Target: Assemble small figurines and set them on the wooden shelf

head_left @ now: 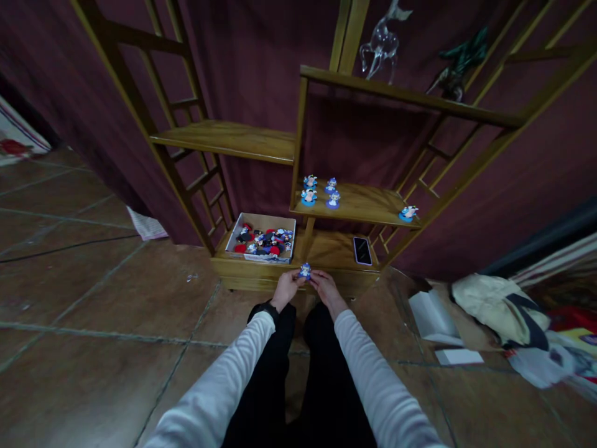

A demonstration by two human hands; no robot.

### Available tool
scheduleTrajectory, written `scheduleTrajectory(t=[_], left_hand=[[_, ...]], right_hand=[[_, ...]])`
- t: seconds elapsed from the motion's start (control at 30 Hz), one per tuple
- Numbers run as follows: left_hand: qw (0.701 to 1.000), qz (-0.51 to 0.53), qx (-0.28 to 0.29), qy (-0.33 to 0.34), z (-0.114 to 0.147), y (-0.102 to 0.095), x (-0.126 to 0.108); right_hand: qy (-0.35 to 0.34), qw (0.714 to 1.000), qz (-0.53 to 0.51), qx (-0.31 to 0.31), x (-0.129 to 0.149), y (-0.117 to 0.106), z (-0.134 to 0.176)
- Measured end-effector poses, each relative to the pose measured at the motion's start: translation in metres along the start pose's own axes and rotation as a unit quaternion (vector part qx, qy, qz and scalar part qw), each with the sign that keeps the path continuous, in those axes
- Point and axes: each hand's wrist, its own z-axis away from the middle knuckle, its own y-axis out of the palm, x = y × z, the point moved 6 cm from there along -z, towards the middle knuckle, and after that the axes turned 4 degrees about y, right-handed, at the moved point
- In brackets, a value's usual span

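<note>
Between both hands, just in front of the low shelf, is a small purple-and-white figurine (305,271) on a purple base, held upright. My left hand (288,287) grips it from the left with closed fingers. From the right, my right hand (326,289) pinches its other side. Up and to the left stands a cardboard box (261,259) filled with mixed figurines in red, black, blue and white. On the shelf above, two purple figurines (333,200) stand beside two blue-based figurines (308,197). Another blue-based figurine (408,213) is at that shelf's right end.
A phone (362,251) lies on the bottom shelf (326,247). Higher up are a glass horse ornament (383,43) and a dark green sculpture (459,62). On the floor at right are a white box (435,317), a pale bag (499,305) and plastic bags (543,361).
</note>
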Motion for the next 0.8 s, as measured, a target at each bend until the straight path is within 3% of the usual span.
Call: scheduleTrajectory(t=[0.37, 0.47, 0.6, 0.8], left_hand=[[0.975, 0.184, -0.06, -0.11, 0.0, -0.003, 0.013], [0.967, 0.206, -0.093, -0.121, 0.003, -0.006, 0.012], [0.965, 0.212, -0.096, -0.124, 0.004, -0.006, 0.01], [0.955, 0.225, -0.123, -0.151, 0.007, -0.009, 0.011]], right_hand=[[-0.004, 1.0, 0.019, -0.017, 0.006, 0.009, 0.004], [-0.016, 0.998, 0.061, -0.013, 0.008, 0.011, 0.006], [-0.065, 0.984, 0.163, 0.01, 0.014, 0.02, 0.008], [-0.104, 0.96, 0.26, -0.006, 0.022, 0.025, 0.014]])
